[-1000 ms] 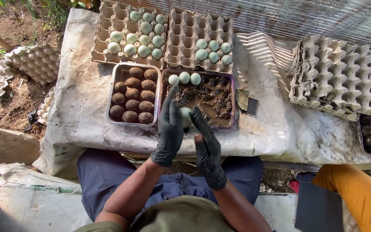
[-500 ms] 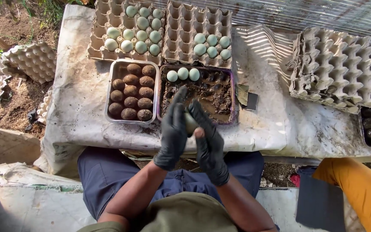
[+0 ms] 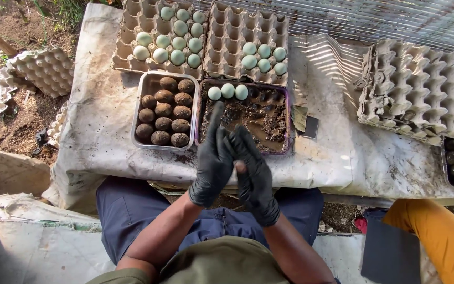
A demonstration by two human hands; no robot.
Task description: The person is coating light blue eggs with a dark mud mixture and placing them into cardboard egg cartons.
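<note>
From the head camera, the left hand (image 3: 214, 160) and right hand (image 3: 253, 171), both in black gloves, meet palm to palm just in front of the mud tray (image 3: 285, 134), on its near side. A small pale patch shows between the palms, an egg (image 3: 241, 167) by the look of it, mostly hidden, so its long axis cannot be told. The left fingers are pressed together and point up toward the tray; the right fingers curl around the egg from the other side. Both hands touch it, neither nearer. In the mud tray's far left corner sit three pale green eggs (image 3: 228, 91). Left of the mud tray, touching it, stands a metal tray of mud-coated eggs (image 3: 165, 111). Beyond it lie cardboard egg cartons (image 3: 232, 31) holding more pale eggs.
</note>
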